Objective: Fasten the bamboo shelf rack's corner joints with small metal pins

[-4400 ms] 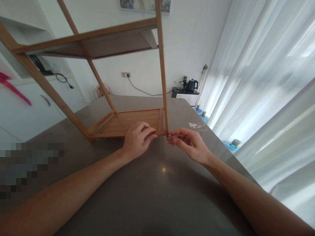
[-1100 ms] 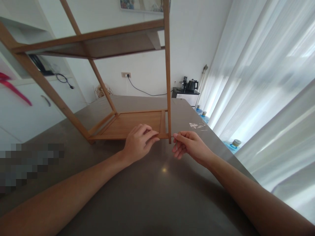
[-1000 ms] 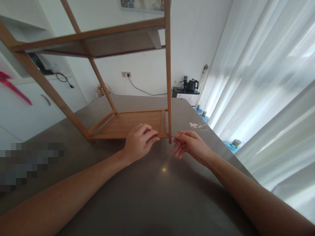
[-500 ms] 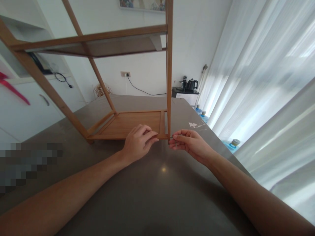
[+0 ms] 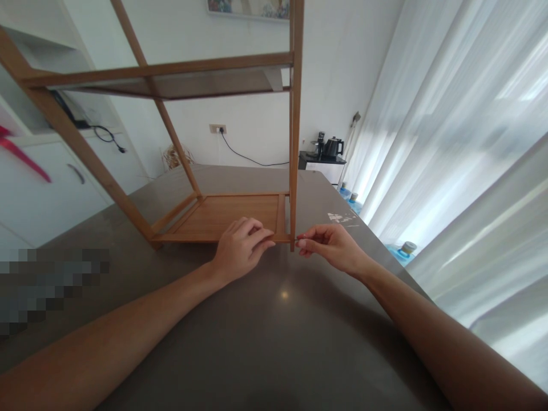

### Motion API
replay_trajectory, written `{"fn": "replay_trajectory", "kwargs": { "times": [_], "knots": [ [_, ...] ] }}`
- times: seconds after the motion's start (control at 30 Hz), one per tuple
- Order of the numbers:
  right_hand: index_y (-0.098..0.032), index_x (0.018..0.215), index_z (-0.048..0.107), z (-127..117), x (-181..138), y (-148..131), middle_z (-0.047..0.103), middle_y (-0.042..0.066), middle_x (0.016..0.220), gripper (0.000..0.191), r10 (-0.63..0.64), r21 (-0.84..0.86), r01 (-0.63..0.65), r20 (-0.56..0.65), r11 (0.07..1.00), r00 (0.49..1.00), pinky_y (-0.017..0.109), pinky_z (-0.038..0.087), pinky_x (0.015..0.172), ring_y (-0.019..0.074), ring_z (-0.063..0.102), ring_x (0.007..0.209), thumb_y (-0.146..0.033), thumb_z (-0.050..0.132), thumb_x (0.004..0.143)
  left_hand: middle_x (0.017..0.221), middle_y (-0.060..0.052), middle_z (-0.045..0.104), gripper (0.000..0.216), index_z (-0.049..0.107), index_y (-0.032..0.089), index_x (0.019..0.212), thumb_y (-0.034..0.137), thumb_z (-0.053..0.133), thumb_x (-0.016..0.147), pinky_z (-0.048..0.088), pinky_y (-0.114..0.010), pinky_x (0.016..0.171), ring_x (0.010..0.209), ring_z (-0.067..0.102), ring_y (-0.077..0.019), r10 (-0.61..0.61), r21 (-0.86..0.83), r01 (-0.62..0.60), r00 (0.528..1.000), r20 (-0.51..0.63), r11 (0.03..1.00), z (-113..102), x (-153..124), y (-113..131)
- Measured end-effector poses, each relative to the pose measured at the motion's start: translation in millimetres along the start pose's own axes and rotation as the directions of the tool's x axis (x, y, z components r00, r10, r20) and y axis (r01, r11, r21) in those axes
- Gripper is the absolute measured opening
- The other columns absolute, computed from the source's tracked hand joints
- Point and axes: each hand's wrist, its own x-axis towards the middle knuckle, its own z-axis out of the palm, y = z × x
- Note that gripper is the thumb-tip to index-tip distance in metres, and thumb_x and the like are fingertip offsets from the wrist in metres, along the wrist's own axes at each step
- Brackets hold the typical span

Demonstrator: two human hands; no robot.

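Note:
A wooden shelf rack [image 5: 293,171] stands upright on the grey table. My left hand [image 5: 242,248] is closed on the front edge of its bottom shelf [image 5: 226,212], thumb below and fingers on top. To the right of the front right leg, my right hand [image 5: 331,245] pinches a thin metal hex key [image 5: 298,238] against the outer side of the leg's lower end. Most of the key is hidden by the fingers. Higher up, the rack has a second shelf [image 5: 214,83].
Small white scraps [image 5: 340,217] lie on the table [image 5: 274,342] at the right. Beyond its right edge are blue water bottles [image 5: 401,252] and a white curtain [image 5: 471,142]. A black kettle [image 5: 333,146] stands on a cabinet behind; a blurred patch covers the left edge.
My right hand has turned at the leg, its fingers curling closer together around the key. My left hand stays on the bottom shelf's edge. The rack shifts very slightly in view.

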Motion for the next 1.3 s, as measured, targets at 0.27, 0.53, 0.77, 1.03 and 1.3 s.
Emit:
{"fn": "replay_trajectory", "kwargs": {
  "times": [0.27,0.53,0.77,1.03,1.3],
  "knots": [
    [-0.013,0.081,0.078,7.7,2.5,9.6,0.075,0.007,0.078,0.031,0.104,0.204,-0.086,-0.076,0.975,0.992,0.027,0.053,0.071,0.0139,0.066,0.070,-0.044,0.079,0.077,0.097,-0.007,0.063,0.023,0.071,0.022,0.105,0.038,0.058,0.094,0.046,-0.038,0.084,0.093,0.057,-0.0220,0.003,0.016,-0.004,1.000,0.019,1.000,-0.1,-3.1,-0.5],
    [-0.010,0.082,0.078,14.9,10.6,13.2,0.074,0.008,0.075,0.027,0.218,0.451,-0.138,-0.132,0.882,0.967,0.020,0.052,0.057,0.0111,0.066,0.062,-0.036,0.084,0.074,0.097,-0.007,0.064,0.024,0.072,0.021,0.105,0.039,0.059,0.094,0.046,-0.037,0.085,0.092,0.057,-0.0216,-0.007,0.008,0.006,1.000,0.014,1.000,0.5,-1.9,-0.3],
    [-0.012,0.139,0.055,19.8,12.2,15.6,0.073,0.005,0.066,0.070,0.144,0.338,-0.053,-0.252,0.940,0.957,0.023,0.052,0.048,0.0150,0.066,0.053,-0.027,0.082,0.075,0.098,-0.007,0.064,0.025,0.072,0.022,0.105,0.039,0.058,0.095,0.046,-0.038,0.087,0.093,0.057,-0.0219,-0.010,0.015,0.009,0.999,0.034,1.000,1.1,-3.2,-0.9],
    [-0.008,0.123,0.062,18.3,13.5,16.2,0.073,0.006,0.068,0.046,0.126,0.252,-0.070,-0.215,0.965,0.968,0.027,0.057,0.056,0.0167,0.069,0.058,-0.025,0.075,0.082,0.098,-0.007,0.064,0.025,0.072,0.022,0.105,0.039,0.058,0.094,0.047,-0.038,0.086,0.093,0.057,-0.0217,-0.007,0.012,0.006,1.000,0.031,1.000,1.3,-2.7,-0.9],
    [-0.010,0.114,0.072,5.5,11.2,22.0,0.076,0.012,0.096,0.039,0.183,0.312,-0.146,-0.092,0.939,0.979,0.028,0.059,0.073,0.0167,0.071,0.077,-0.028,0.079,0.080,0.097,-0.007,0.064,0.024,0.073,0.022,0.105,0.039,0.059,0.094,0.046,-0.037,0.086,0.093,0.057,-0.0213,-0.012,0.004,0.012,1.000,0.011,1.000,-0.2,-0.5,0.7]
  ]
}}
